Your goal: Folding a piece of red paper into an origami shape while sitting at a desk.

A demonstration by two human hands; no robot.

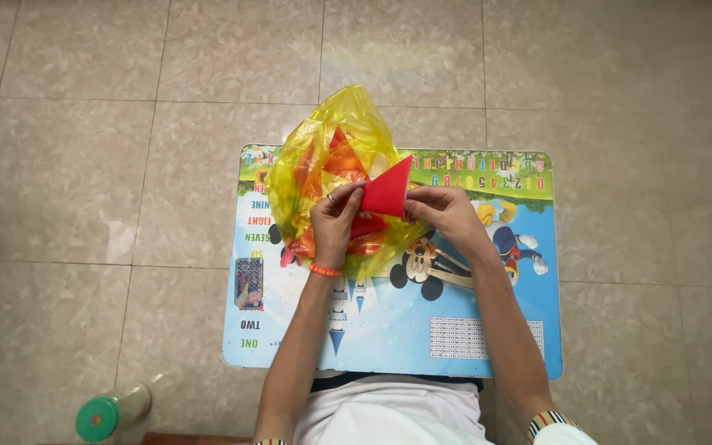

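Two hands, the left hand (335,218) and right hand (447,210), pinch a red folded paper triangle (387,191) at frame centre, above a yellow plastic bag (323,148) on a small picture-printed table (488,330). Uneven finger pressure could skew the crease; a loose pinch could drop the paper into the bag.

- paper triangle (388,194): plain red
- plastic bag (323,165): see-through yellow
- small table (471,321): blue cartoon print, green border
- bottle (113,412): green cap
- floor (84,165): beige mottled tiles

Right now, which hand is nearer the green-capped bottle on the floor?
Left. The left hand is up and right of the green-capped bottle; the right hand, pinching the red paper triangle with it, is farther right.
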